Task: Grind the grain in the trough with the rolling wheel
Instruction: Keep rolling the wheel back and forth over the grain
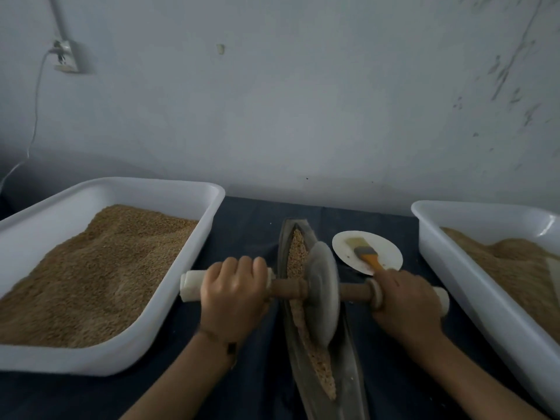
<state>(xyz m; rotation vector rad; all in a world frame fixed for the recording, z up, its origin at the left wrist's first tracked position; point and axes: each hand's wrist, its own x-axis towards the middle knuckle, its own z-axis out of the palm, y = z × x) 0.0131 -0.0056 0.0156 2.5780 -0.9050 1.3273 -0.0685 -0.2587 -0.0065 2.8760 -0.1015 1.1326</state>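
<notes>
At the bench's left edge sits a white plastic tub (181,189) heaped with fine tan grain. Beside it, the left hand (235,291) curls tight round the pale padded left end of the wooden axle (288,288). The axle runs left to right, crosswise to the trough (345,368), a long, narrow, dull-metal boat whose long axis runs from the near edge toward the wall. Coarse, partly broken grain (315,353) lines its groove. The rolling wheel (321,294), a smooth grey disc, stands on edge in the groove about midway, directly between the hands, equally near both. The right hand (404,301) wraps the axle's right end. Any stroke must therefore run along the trough, away or toward the person. Behind lies a white plate (385,253) bearing an orange-handled brush (365,254); a second grain tub (454,259) fills the right edge.
</notes>
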